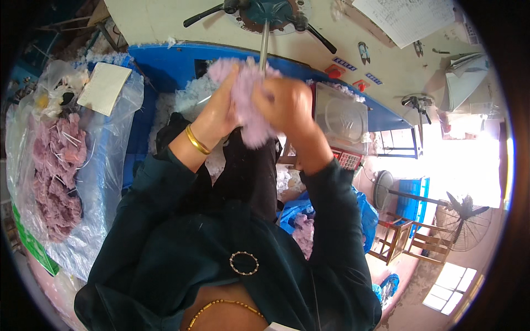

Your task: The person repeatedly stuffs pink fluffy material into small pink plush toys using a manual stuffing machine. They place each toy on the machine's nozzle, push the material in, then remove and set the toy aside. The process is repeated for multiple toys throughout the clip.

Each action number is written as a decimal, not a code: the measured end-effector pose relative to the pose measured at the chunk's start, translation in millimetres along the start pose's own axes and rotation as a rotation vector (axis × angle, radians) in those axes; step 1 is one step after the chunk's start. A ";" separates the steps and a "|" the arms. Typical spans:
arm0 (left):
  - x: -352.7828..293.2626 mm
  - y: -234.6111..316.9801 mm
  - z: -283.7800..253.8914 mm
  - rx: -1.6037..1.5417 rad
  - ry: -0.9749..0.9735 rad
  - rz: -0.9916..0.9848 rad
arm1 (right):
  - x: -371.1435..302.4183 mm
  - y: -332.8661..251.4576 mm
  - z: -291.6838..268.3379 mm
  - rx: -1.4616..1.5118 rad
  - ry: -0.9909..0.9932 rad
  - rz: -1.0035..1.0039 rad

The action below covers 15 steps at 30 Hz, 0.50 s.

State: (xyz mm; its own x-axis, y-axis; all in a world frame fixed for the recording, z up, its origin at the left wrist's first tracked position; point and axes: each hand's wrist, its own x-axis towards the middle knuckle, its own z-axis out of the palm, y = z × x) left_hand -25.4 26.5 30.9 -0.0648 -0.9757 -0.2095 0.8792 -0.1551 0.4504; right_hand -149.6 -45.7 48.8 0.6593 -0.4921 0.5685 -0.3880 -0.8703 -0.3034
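Observation:
A fluffy lilac plush piece (254, 124) is at the lower end of a thin metal tube (264, 47), which sticks out of the machine's panel toward me. My left hand (218, 110), with a gold bangle at the wrist, is closed on the plush's left side. On its right side my right hand (284, 102) is also closed, its fingers curled into the fur and slightly blurred. The fur and my hands hide the tube's tip. Behind and below lies loose white stuffing (193, 94) in a blue trough (165, 55).
At left, a plastic-lined container (113, 160) holds several pinkish plush pieces (58, 176) and a paper pad (105, 88). A scale (348, 160) stands to the right, beyond my right forearm. Below it, a blue bag (295, 212) holds more lilac plush. Fans (461, 220) and a wooden stool (389, 237) stand farther right.

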 end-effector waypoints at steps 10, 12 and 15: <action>-2.7 -5.7 -9.6 1.281 0.164 0.681 | 67.4 66.6 41.7 -0.125 0.173 0.198; -5.0 -8.2 -12.5 1.580 0.231 0.752 | 56.2 54.1 37.7 -0.132 0.122 0.237; -11.2 -11.1 -23.8 1.896 0.178 0.660 | 43.7 35.9 29.6 -0.033 0.120 0.258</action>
State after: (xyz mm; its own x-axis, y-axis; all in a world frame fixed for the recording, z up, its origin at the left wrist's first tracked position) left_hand -23.2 42.8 7.6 0.1399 -0.9354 0.3246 -0.7775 0.0992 0.6210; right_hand -115.7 -99.1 40.2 0.4562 -0.6894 0.5627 -0.5551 -0.7147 -0.4255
